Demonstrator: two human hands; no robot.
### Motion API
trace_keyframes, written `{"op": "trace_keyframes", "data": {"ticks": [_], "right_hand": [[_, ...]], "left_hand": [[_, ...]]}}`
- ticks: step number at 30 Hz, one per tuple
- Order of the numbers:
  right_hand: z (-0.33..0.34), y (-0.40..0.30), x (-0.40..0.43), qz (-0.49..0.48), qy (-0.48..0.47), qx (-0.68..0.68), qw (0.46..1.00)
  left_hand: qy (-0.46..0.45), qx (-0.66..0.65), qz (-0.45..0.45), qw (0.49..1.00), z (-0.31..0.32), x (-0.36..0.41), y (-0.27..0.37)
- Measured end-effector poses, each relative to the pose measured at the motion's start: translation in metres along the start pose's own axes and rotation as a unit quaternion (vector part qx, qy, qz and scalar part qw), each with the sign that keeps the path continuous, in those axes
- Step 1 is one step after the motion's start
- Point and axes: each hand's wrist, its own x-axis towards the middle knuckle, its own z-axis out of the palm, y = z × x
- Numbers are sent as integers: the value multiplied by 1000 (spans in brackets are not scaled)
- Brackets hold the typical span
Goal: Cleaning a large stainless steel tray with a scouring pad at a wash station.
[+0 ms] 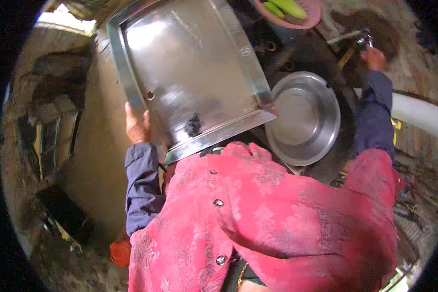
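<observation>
A large metal tray-like panel [197, 69] with a raised rim lies tilted before me, a small round hole near its left side. My left hand [136, 126] is at its lower left rim, fingers apart; whether it grips the rim is unclear. A dark scouring pad or clump [193, 124] rests on the panel near the lower edge. Far out at the upper right, my right hand [376, 59] closes around a shiny metal fitting [365, 37], perhaps a tap. Between my arms sits a round stainless steel basin [301, 116], its rim close to the panel's right corner.
A pink plastic basket [310, 22] holding green vegetables [288, 8] stands at the top. A pale board-like surface [419, 111] lies right of my right forearm. Sticks or debris [416, 211] are on the ground at the lower right. A red object [120, 252] is at lower left.
</observation>
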Motion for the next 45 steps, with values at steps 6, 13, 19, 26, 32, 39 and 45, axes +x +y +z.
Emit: {"op": "trace_keyframes", "data": {"ticks": [6, 13, 19, 26, 32, 39, 45], "right_hand": [[-20, -10, -39, 16, 24, -209, 977], [113, -39, -179, -260, -178, 132, 940], [260, -187, -402, -402, -452, 45, 795], [317, -181, -432, -571, -510, -113, 633], [387, -201, -346, -674, -308, -245, 625], [365, -174, -391, -639, -464, -229, 570], [392, -228, -334, -471, -379, -180, 776]], "left_hand": [[-72, -1, -51, 996, -17, -31, 13], [-132, -78, -158, 976, -35, -72, 14], [-162, -379, -333, 848, -15, -115, -8], [-95, -474, -351, 802, -11, -113, 13], [-103, -475, -340, 805, -5, -112, 12], [-88, -493, -343, 795, -7, -111, 18], [-66, -496, -339, 797, -13, -112, 19]]}}
